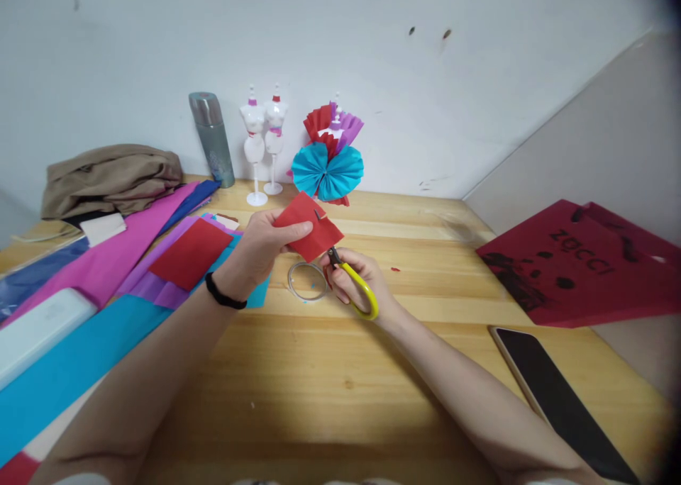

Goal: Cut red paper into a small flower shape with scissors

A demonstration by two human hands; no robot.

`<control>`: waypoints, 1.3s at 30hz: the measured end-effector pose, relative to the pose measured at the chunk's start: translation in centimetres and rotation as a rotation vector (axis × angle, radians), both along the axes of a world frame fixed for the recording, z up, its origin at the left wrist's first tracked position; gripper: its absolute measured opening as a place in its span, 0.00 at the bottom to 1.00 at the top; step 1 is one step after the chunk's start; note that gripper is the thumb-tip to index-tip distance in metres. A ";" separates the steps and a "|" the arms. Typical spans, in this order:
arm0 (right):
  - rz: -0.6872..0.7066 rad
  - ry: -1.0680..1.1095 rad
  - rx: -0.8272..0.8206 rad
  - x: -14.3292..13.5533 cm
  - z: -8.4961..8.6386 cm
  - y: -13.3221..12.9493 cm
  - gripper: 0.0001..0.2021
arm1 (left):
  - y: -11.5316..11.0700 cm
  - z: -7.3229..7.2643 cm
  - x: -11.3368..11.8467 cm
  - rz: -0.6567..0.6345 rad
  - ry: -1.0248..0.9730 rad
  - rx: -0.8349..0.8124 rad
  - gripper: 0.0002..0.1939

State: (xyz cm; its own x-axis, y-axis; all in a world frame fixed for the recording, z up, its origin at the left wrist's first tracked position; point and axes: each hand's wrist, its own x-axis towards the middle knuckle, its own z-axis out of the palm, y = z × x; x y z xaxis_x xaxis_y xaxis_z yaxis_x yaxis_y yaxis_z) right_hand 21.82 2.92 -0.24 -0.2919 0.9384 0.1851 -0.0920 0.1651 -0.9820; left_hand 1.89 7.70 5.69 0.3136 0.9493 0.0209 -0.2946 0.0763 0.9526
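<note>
My left hand (260,247) grips a folded piece of red paper (303,223) by its left side, thumb on top. A slit shows near the paper's upper right edge. In my right hand (362,276) are scissors (367,297) with yellow handles, their dark blades at the paper's lower right corner; how far they are open is hard to make out. Below the paper a thin round ring (291,279) lies on the wooden table (319,371). Behind it stands a small mannequin dressed in pleated blue paper (327,171), red and purple paper.
Two white mini mannequins (255,148) and a flask (213,141) stand at the back. Coloured paper sheets (133,240), a brown cloth (111,180) and a white box (42,332) lie left. At right are a red bag (579,272) and a phone (553,393).
</note>
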 end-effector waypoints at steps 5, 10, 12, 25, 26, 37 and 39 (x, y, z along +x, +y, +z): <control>-0.019 -0.006 -0.006 0.1 -0.1 0.0 0.28 | 0.0 0.1 0.0 0.024 0.006 0.011 0.20; -0.026 0.006 -0.028 0.0 0.0 -0.1 0.27 | 0.0 0.0 0.0 0.019 0.016 0.027 0.19; -0.023 0.012 -0.031 0.0 0.0 -0.1 0.27 | 0.0 0.1 0.0 0.022 0.018 0.016 0.20; -0.015 -0.012 -0.022 0.0 -0.3 0.1 0.27 | -0.1 0.3 0.0 0.014 0.014 0.028 0.20; -0.020 -0.013 -0.023 0.0 -0.3 0.0 0.27 | -0.1 0.3 0.0 0.017 0.016 0.031 0.20; -0.026 -0.015 -0.026 -0.1 -0.2 0.0 0.28 | -0.1 0.4 -0.1 0.033 0.011 0.041 0.19; -0.028 -0.014 -0.032 -0.1 -0.1 0.0 0.28 | 0.1 0.1 -0.2 0.038 0.007 0.052 0.19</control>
